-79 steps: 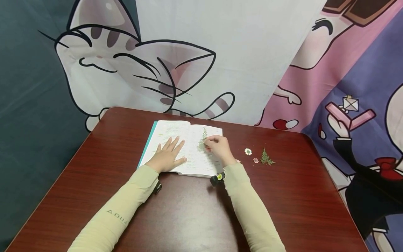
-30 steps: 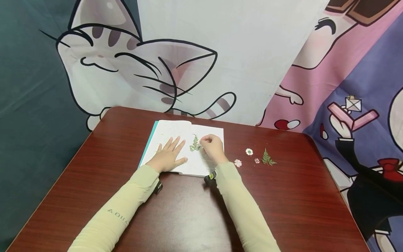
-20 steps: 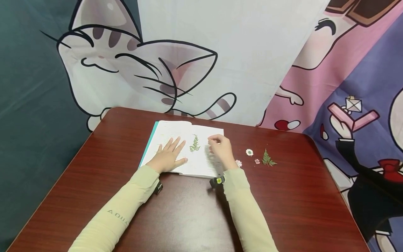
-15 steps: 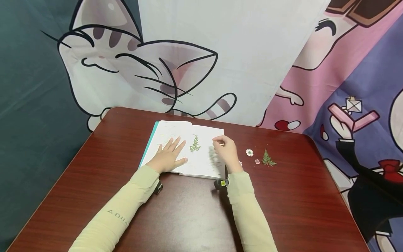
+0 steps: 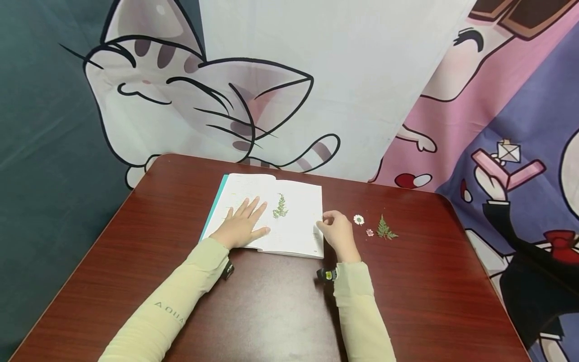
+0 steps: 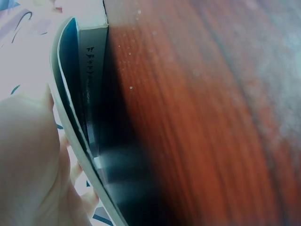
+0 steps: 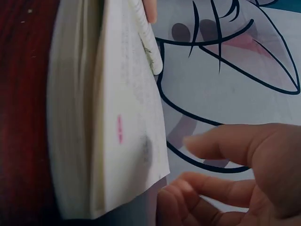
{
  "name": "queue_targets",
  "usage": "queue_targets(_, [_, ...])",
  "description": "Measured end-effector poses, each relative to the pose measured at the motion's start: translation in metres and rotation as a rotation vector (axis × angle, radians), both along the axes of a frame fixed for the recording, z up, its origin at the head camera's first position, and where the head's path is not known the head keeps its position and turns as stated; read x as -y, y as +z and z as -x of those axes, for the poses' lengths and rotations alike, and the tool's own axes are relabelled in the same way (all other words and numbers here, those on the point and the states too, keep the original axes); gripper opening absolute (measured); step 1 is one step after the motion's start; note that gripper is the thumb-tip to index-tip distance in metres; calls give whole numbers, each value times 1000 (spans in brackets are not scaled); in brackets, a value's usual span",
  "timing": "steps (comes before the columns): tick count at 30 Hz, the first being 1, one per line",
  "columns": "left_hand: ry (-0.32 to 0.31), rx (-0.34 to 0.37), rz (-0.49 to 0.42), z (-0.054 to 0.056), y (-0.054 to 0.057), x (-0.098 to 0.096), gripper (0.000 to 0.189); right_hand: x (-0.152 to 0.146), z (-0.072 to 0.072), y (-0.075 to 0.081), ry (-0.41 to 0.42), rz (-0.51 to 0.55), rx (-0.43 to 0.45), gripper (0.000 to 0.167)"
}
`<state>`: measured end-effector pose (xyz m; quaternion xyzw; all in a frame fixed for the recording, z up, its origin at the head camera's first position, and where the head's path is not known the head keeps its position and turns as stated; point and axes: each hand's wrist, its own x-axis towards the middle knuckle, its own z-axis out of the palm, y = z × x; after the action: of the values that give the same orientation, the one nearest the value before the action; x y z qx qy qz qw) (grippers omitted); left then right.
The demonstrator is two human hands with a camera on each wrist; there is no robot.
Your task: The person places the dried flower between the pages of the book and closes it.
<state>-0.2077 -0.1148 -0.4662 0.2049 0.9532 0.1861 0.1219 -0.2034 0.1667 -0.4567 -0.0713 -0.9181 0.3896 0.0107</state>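
Observation:
An open book (image 5: 298, 236) with a teal cover edge lies on the table. My left hand (image 5: 241, 224) rests flat with spread fingers on its left page. On the right page lies a pressed fern sprig (image 5: 280, 206). My right hand (image 5: 338, 232) is at the book's right edge, fingers loosely bent; in the right wrist view a gap shows between thumb and fingertips (image 7: 193, 143), with nothing held. Just beyond it on the table are a white daisy (image 5: 359, 219), a small pink flower (image 5: 370, 233) and a green fern leaf (image 5: 386, 229).
The reddish-brown wooden table (image 5: 434, 291) has rounded far corners. Behind it hangs a cloth backdrop (image 5: 353, 90) printed with cartoon figures. A dark wrist camera (image 5: 326, 274) is worn on the right wrist.
The fern sprig was shifted left on the right page and let go. My right hand has since moved right, off the page, and now hides the pale pink flower. The left hand stays put.

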Motion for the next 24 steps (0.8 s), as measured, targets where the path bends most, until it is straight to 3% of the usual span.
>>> queue_targets(10, [-1,-7,7,-1,-1,0,79,4,-10,-1,28,-64,88,50])
queue_targets(18, [-8,1,6,2,-4,0,80,3,-12,-1,37,-49,61,48])
queue_targets(24, [-9,3,9,3,-3,0,79,4,-12,1,-26,-2,29,42])
